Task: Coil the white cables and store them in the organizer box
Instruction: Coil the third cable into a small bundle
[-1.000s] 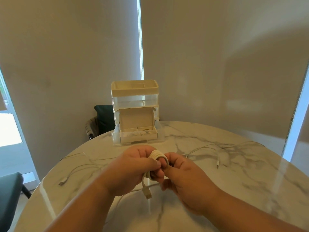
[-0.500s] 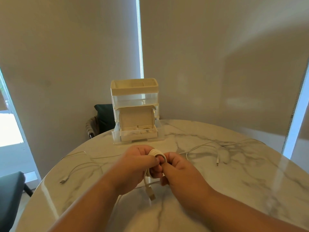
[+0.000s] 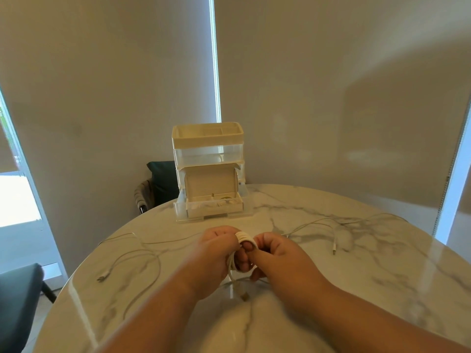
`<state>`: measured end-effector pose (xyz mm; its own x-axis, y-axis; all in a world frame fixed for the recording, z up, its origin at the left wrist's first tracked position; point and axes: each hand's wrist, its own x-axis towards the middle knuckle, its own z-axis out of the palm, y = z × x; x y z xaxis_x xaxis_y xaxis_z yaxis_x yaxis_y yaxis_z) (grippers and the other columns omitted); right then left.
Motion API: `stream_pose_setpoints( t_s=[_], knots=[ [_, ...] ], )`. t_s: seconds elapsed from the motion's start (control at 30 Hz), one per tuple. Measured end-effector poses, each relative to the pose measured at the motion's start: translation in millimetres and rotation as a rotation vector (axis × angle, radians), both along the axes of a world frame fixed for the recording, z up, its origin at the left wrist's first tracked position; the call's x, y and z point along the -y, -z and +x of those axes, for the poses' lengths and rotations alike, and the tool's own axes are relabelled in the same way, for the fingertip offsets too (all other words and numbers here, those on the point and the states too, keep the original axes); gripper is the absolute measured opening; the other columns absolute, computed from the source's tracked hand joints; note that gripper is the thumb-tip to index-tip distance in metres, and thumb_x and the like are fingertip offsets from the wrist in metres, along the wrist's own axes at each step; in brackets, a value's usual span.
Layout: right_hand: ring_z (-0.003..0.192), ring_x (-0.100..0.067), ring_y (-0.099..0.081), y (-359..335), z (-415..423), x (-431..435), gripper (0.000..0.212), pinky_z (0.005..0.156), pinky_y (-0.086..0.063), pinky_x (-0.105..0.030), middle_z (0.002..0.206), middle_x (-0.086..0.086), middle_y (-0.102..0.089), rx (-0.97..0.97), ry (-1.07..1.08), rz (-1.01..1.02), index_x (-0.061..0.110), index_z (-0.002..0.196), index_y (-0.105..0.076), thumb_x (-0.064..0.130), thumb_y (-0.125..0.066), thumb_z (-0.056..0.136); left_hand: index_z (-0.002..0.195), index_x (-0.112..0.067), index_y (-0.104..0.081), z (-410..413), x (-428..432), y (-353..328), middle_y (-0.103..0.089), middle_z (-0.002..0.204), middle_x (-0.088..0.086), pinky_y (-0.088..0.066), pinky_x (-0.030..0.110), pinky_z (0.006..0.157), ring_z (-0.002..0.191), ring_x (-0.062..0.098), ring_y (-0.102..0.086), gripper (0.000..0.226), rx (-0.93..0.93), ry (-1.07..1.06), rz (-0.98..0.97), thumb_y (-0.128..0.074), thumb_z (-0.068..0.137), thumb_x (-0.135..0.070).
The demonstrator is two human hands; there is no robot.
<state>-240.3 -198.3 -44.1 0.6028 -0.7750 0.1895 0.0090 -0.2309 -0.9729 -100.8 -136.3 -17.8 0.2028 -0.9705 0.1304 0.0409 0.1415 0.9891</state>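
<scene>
Plug [image 3: 244, 297] further right; one coil [image 3: 244, 236], one organizer [image 3: 207, 171], left hand [image 3: 216, 253], right hand [image 3: 277, 258]

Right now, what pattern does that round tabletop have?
The table is white marble with grey veining, clearest in the head view.

L hand [image 3: 214, 256], R hand [image 3: 283, 261], forearms [image 3: 356, 317]: all bare.

Hands: two, the left hand [image 3: 216, 256] and the right hand [image 3: 280, 261].
Coils: one coiled cable [image 3: 244, 237].
Loose cables: at least two, one loose cable [image 3: 142, 253] toward the left edge of the surface [image 3: 331, 289], another loose cable [image 3: 331, 222] toward its right edge; overlapping strands there defy an exact count.
Boxes: one organizer box [image 3: 207, 171].
Chairs: two, a far chair [image 3: 160, 182] and a left chair [image 3: 17, 301].
</scene>
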Motion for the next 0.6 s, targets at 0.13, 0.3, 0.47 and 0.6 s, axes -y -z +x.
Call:
stream_pose_setpoints(
  t_s=[0.13,0.3,0.47,0.6],
  knots=[
    [0.069,-0.019,-0.062,-0.1,-7.2,3.5,0.008,0.074,-0.053,-0.045,0.089,-0.019,-0.072,-0.055,0.013,0.001,0.014,0.082,-0.066,0.014,-0.064,0.090,0.086,0.003,-0.071,14.6,-0.8,2.5,-0.067,0.085,0.023,-0.055,0.041,0.076,0.076,0.030,-0.065,0.017,-0.002,0.088,0.148,-0.057,0.079,0.005],
    [0.071,-0.026,-0.062,-3.0,-8.4,8.0,0.013,0.067,-0.051,-0.035,0.084,-0.019,-0.073,0.046,-0.025,0.107,0.011,0.081,-0.068,0.006,-0.064,0.092,0.098,0.003,-0.066,13.0,-0.1,5.1,-0.071,0.087,0.021,-0.057,0.036,0.072,0.076,0.028,-0.069,0.024,-0.004,0.092,0.094,-0.075,0.076,-0.004],
    [0.068,-0.026,-0.059,-3.3,-9.7,15.0,0.008,0.066,-0.050,-0.035,0.083,-0.018,-0.073,0.077,0.000,0.156,0.009,0.083,-0.069,0.010,-0.067,0.091,0.103,0.003,-0.064,-0.2,3.9,5.4,-0.075,0.085,0.018,-0.058,0.036,0.071,0.075,0.028,-0.072,0.034,0.133,-0.124,0.035,-0.079,0.075,-0.010],
    [0.070,-0.025,-0.058,-0.9,-9.5,18.7,0.006,0.063,-0.050,-0.033,0.089,-0.021,-0.073,0.086,0.001,0.185,0.007,0.088,-0.069,0.011,-0.067,0.092,0.099,-0.004,-0.069,-2.8,4.8,6.4,-0.075,0.080,0.013,-0.062,0.043,0.076,0.075,0.028,-0.073,0.021,0.240,-0.259,-0.005,-0.077,0.081,-0.011]
  ],
)
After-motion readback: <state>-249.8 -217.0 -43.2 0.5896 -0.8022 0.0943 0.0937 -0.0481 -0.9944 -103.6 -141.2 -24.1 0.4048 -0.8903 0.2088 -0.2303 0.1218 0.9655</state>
